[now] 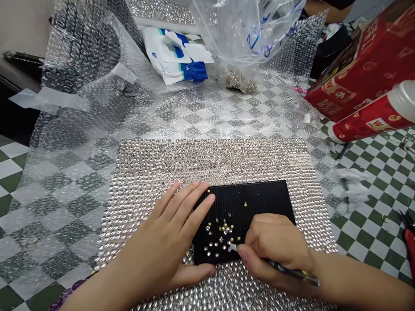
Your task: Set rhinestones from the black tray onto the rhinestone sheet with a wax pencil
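A black ridged tray (266,196) lies on a sheet covered in rows of rhinestones (136,194). Loose rhinestones (221,239), some clear side up and some gold side up, are scattered over its lower left part. Flat and with fingers outstretched, my left hand (165,237) rests across the sheet, its fingertips and thumb at the tray's left edge. My right hand (275,242) is closed around a thin dark picker pen (292,273). The pen's white tip points down among the loose stones; whether a stone sticks to it I cannot tell.
Bubble wrap (74,160) covers much of the checkered table (372,172). Behind stand a wet-wipes pack (175,54) and a clear plastic bag (240,30) near a small bag of stones (241,82). On the right are a red box (359,65), a red cup (369,116) and red-handled pliers (409,246).
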